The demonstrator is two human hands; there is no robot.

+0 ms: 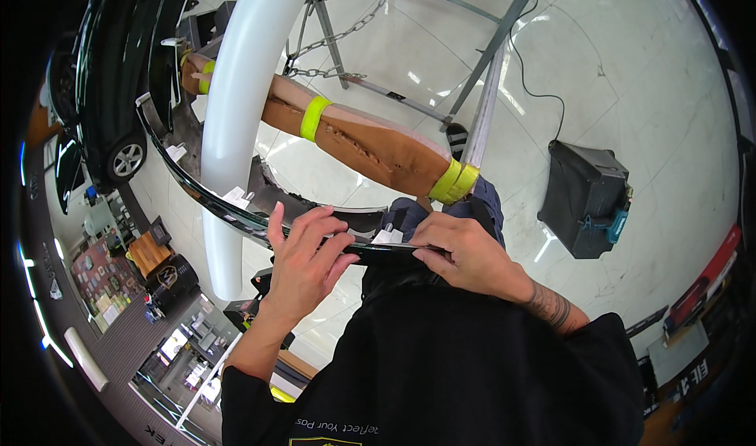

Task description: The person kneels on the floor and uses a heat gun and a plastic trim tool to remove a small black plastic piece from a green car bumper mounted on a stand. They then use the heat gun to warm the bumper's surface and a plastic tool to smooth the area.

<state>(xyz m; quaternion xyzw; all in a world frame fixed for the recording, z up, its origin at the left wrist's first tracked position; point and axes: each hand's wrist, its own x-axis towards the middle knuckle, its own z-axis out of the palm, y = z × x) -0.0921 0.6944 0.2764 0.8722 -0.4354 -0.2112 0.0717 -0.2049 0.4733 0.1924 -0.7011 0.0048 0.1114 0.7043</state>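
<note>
A long, curved, glossy black car body panel (206, 197) runs from the far left to my waist. Several white tabs (388, 235) stick up along its edge. My left hand (305, 259) lies across the near stretch of the panel, fingers spread and touching it. To its right, my right hand (466, 255) pinches the panel's edge between thumb and curled fingers; whatever else is in that pinch is hidden. Beyond the panel is a brown padded support bar (366, 151) bound with yellow-green bands (315, 118).
A thick white roll (236, 115) crosses the left side, over the bar. Behind it stands a grey metal frame (494, 44) with a chain (354, 29). A black case (584, 198) sits on the tiled floor at right, near a cable. A dark car (118, 92) is at far left.
</note>
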